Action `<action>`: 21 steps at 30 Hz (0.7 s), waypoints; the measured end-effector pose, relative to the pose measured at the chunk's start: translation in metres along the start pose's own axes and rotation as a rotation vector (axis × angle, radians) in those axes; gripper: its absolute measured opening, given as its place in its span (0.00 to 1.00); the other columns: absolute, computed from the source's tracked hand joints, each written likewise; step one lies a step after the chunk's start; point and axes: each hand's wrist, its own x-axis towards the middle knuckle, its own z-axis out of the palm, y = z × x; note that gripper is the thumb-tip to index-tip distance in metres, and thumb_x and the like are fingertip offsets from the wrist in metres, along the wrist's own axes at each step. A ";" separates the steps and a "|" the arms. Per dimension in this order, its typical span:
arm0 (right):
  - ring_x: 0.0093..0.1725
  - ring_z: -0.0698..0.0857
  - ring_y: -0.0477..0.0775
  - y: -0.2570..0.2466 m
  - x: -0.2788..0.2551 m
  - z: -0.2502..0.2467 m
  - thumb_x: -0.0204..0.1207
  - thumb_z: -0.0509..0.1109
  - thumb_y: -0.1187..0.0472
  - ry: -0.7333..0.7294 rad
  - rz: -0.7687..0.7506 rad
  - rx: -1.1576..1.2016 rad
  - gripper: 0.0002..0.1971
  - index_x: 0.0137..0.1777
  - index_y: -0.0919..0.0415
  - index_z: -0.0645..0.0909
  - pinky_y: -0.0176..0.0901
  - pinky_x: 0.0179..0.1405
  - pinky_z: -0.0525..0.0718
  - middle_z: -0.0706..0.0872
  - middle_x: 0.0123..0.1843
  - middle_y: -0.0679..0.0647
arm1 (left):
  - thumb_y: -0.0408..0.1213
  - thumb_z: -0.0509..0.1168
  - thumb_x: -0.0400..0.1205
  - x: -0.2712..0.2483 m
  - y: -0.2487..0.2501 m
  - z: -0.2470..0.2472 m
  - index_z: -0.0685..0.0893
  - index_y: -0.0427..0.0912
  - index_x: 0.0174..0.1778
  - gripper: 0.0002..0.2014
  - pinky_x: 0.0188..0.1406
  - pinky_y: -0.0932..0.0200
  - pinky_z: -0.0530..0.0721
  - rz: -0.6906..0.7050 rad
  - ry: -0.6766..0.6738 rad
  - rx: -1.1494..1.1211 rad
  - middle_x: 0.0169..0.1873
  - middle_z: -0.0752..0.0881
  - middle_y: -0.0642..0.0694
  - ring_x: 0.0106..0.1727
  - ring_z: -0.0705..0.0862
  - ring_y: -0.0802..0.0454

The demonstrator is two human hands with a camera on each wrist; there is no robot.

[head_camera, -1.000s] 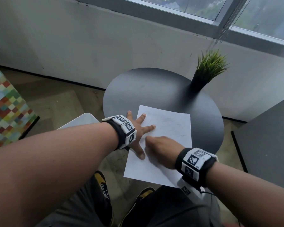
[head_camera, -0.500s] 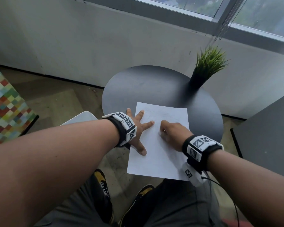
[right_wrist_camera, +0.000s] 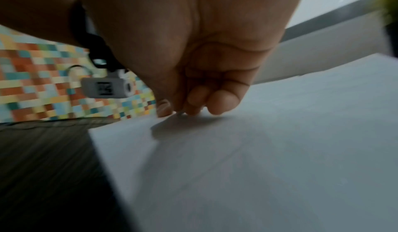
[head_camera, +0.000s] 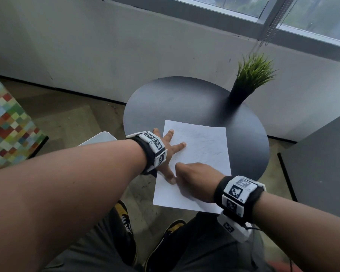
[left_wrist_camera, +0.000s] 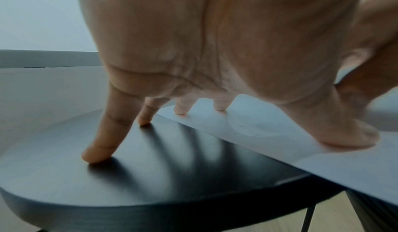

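A white sheet of paper with faint pencil marks lies on a round black table, its near end hanging over the table's edge. My left hand is spread flat at the sheet's left edge. In the left wrist view the thumb and two fingertips press the paper, and the other two rest on the table. My right hand sits on the lower left of the sheet beside the left thumb. Its fingers are curled with the tips on the paper; nothing shows inside them.
A small green plant in a black pot stands at the table's far right. A multicoloured checkered block is at the left, a white seat beside my left arm, and a dark grey surface at the right. My shoes are below.
My right hand slid up to the sheet's middle half a second ago and has come back down-left beside the left thumb. The left hand and the paper have stayed put.
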 end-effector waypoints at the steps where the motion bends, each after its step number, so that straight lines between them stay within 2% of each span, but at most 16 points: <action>1: 0.38 0.78 0.59 0.000 -0.001 -0.002 0.83 0.57 0.54 -0.012 -0.004 -0.004 0.07 0.49 0.57 0.69 0.51 0.36 0.78 0.81 0.39 0.55 | 0.81 0.71 0.62 0.001 0.000 0.000 0.33 0.72 0.85 0.66 0.77 0.17 0.57 0.000 0.000 0.003 0.88 0.30 0.44 0.86 0.39 0.19; 2: 0.39 0.80 0.61 0.009 0.004 -0.004 0.83 0.58 0.53 0.019 0.030 -0.002 0.08 0.49 0.58 0.71 0.52 0.38 0.81 0.83 0.40 0.57 | 0.80 0.71 0.62 0.001 0.000 -0.001 0.33 0.72 0.85 0.65 0.77 0.18 0.57 0.000 0.001 0.000 0.88 0.31 0.44 0.86 0.40 0.19; 5: 0.44 0.82 0.65 0.042 0.017 -0.017 0.82 0.59 0.53 0.143 0.258 0.057 0.07 0.51 0.56 0.71 0.53 0.43 0.82 0.84 0.45 0.60 | 0.80 0.72 0.62 0.003 0.000 -0.001 0.34 0.72 0.85 0.66 0.78 0.19 0.58 -0.012 0.006 -0.008 0.89 0.32 0.44 0.86 0.41 0.20; 6: 0.45 0.82 0.65 0.044 0.018 -0.017 0.82 0.59 0.54 0.156 0.276 0.061 0.06 0.51 0.56 0.70 0.52 0.44 0.82 0.84 0.46 0.60 | 0.80 0.72 0.62 0.003 -0.001 -0.002 0.33 0.72 0.85 0.66 0.78 0.19 0.58 -0.014 0.006 -0.002 0.89 0.32 0.44 0.86 0.41 0.21; 8: 0.44 0.81 0.64 0.030 0.014 -0.014 0.82 0.59 0.56 0.089 0.170 0.038 0.05 0.52 0.57 0.70 0.52 0.42 0.81 0.84 0.46 0.61 | 0.80 0.72 0.61 0.004 -0.002 -0.004 0.33 0.72 0.85 0.66 0.78 0.20 0.59 -0.013 0.000 0.013 0.89 0.32 0.43 0.86 0.42 0.21; 10: 0.43 0.81 0.61 0.008 0.003 -0.008 0.83 0.59 0.56 -0.048 0.010 0.018 0.05 0.52 0.57 0.71 0.51 0.41 0.81 0.84 0.44 0.58 | 0.80 0.72 0.61 0.005 -0.002 -0.005 0.33 0.72 0.85 0.66 0.78 0.19 0.58 -0.010 -0.006 0.023 0.88 0.31 0.43 0.86 0.41 0.20; 11: 0.42 0.81 0.60 0.006 0.002 -0.008 0.82 0.60 0.57 -0.083 -0.017 0.006 0.05 0.52 0.56 0.72 0.51 0.41 0.81 0.85 0.44 0.57 | 0.80 0.72 0.61 0.005 -0.002 -0.005 0.33 0.72 0.85 0.66 0.78 0.19 0.58 -0.009 -0.007 0.027 0.88 0.31 0.43 0.86 0.41 0.20; 12: 0.43 0.81 0.60 0.012 0.005 -0.010 0.82 0.60 0.57 -0.067 -0.008 -0.018 0.05 0.52 0.57 0.72 0.51 0.42 0.82 0.85 0.45 0.57 | 0.80 0.72 0.61 0.005 -0.002 -0.006 0.33 0.72 0.85 0.66 0.78 0.19 0.58 -0.007 -0.007 0.028 0.88 0.31 0.43 0.86 0.41 0.20; 16: 0.44 0.81 0.65 0.048 0.022 -0.023 0.82 0.59 0.55 0.125 0.231 0.000 0.06 0.51 0.57 0.69 0.52 0.42 0.81 0.83 0.44 0.59 | 0.79 0.73 0.62 0.006 -0.002 -0.005 0.33 0.72 0.85 0.66 0.79 0.21 0.58 -0.011 -0.002 0.021 0.89 0.32 0.44 0.86 0.41 0.20; 17: 0.44 0.80 0.65 0.044 0.020 -0.023 0.83 0.58 0.56 0.124 0.216 0.002 0.05 0.51 0.57 0.70 0.51 0.41 0.79 0.83 0.44 0.59 | 0.78 0.73 0.62 0.006 -0.002 -0.005 0.33 0.72 0.85 0.66 0.79 0.21 0.58 -0.010 -0.002 0.021 0.89 0.32 0.44 0.86 0.41 0.20; 21: 0.39 0.80 0.58 0.007 0.003 -0.007 0.83 0.59 0.57 -0.056 -0.047 -0.004 0.03 0.51 0.56 0.71 0.50 0.38 0.80 0.83 0.42 0.54 | 0.80 0.73 0.61 0.008 -0.004 -0.006 0.33 0.73 0.85 0.67 0.78 0.19 0.58 -0.005 -0.004 0.028 0.88 0.31 0.44 0.86 0.41 0.20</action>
